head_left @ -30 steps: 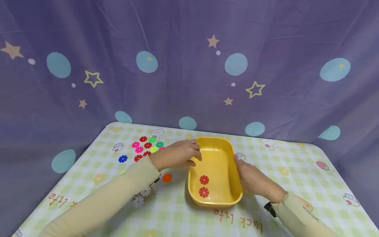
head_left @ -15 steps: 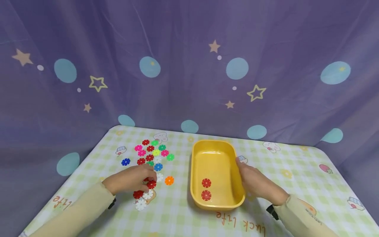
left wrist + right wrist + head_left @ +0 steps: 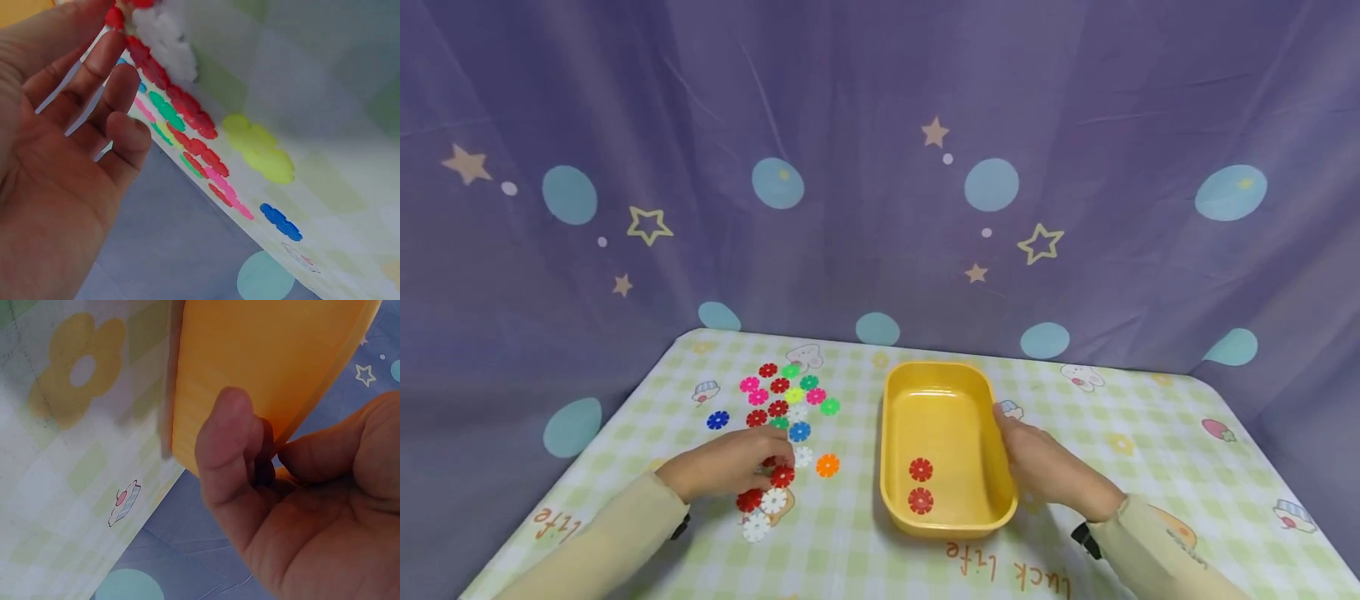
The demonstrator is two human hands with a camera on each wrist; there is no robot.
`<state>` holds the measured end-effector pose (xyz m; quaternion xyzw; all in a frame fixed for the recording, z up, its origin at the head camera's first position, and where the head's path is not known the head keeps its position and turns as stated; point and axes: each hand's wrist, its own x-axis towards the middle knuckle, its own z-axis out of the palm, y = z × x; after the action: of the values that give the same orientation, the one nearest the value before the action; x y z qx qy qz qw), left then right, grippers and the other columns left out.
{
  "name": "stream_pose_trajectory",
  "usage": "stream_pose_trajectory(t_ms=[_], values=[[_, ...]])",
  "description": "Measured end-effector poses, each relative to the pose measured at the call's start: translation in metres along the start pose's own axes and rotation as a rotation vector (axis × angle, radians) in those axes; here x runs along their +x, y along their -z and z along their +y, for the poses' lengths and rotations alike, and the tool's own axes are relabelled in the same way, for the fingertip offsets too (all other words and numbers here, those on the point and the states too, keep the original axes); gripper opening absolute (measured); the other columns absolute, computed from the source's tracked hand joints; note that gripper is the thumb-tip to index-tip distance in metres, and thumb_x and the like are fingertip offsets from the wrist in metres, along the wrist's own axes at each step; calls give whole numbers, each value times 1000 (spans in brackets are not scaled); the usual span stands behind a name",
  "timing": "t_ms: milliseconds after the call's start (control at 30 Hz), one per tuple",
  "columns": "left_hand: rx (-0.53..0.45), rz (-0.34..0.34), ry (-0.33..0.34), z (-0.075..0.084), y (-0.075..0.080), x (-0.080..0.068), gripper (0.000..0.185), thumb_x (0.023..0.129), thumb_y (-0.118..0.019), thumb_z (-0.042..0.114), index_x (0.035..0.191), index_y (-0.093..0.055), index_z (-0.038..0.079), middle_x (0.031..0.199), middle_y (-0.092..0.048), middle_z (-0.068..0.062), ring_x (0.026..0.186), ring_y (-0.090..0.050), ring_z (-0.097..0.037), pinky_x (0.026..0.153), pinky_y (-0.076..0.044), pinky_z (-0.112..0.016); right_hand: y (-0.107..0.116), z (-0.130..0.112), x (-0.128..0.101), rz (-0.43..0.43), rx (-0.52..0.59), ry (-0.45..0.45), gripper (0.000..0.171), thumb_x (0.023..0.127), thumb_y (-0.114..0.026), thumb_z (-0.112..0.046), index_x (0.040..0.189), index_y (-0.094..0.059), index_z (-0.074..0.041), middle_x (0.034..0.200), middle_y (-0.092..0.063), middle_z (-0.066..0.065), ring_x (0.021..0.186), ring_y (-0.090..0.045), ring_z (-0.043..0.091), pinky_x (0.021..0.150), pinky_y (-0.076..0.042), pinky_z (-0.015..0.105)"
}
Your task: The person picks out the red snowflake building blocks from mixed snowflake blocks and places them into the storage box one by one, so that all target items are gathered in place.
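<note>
One second ago, the left hand (image 3: 726, 462) was seen over the left edge of the yellow tray (image 3: 934, 425). Now it is seen low among the flower discs (image 3: 778, 408) on the checked cloth (image 3: 838, 542), in nearly the same spot as half a second ago. Its fingers are bent beside some red discs (image 3: 749, 500), but whether one is pinched cannot be told. The tray's right side is gripped all along by the right hand (image 3: 1051, 467). Two red pieces (image 3: 921, 469) are kept inside, at the near end, just as before; they are shown only from the head.

From the left wrist, a yellow disc (image 3: 259, 148) is shown near a blue disc (image 3: 281, 222); from the head, it is hidden by the left hand or sleeve. From the right wrist, bent fingers (image 3: 228, 434) are shown outside the tray wall.
</note>
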<state>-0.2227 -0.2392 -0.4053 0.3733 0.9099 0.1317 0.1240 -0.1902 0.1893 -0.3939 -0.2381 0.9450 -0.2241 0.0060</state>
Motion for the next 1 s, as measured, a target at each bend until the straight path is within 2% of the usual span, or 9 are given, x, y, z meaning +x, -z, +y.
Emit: stream_pose_trajectory(t_ms=[233,433,633,800,1000], values=[[-31,-17,48,0,-2,0,20,80,-77,13,88,-61,24,81,-50,7,75,-49,-12,64,-42,-24,1,1,0,-12,-10,-6,55,94,-50,-2,140,-25,17,134,-44,30,120,-47,40,97,-37,51],[-59,-70,88,2,1,5,21,80,-74,10,88,-58,21,81,-49,6,72,-48,-9,62,-43,-23,0,2,0,-7,1,-4,57,95,-52,-4,140,-25,16,135,-44,29,121,-47,39,98,-36,51],[-83,-112,142,6,3,8,29,75,-73,3,86,-52,19,77,-48,3,64,-45,-9,55,-41,-24,-3,2,0,-2,-1,-3,57,94,-52,-3,140,-25,16,134,-45,29,121,-47,39,98,-36,51],[-79,-122,112,9,3,6,33,75,-73,1,87,-50,22,77,-50,5,67,-46,-9,57,-43,-24,-2,0,0,-13,-13,-18,56,93,-51,1,140,-25,16,135,-44,29,122,-46,39,99,-35,51],[-94,-101,33,6,4,0,35,75,-68,-5,91,-58,25,83,-54,11,76,-51,-10,65,-45,-24,1,-1,0,-23,-16,-22,56,93,-50,1,141,-24,16,137,-42,29,123,-44,39,99,-35,51]])
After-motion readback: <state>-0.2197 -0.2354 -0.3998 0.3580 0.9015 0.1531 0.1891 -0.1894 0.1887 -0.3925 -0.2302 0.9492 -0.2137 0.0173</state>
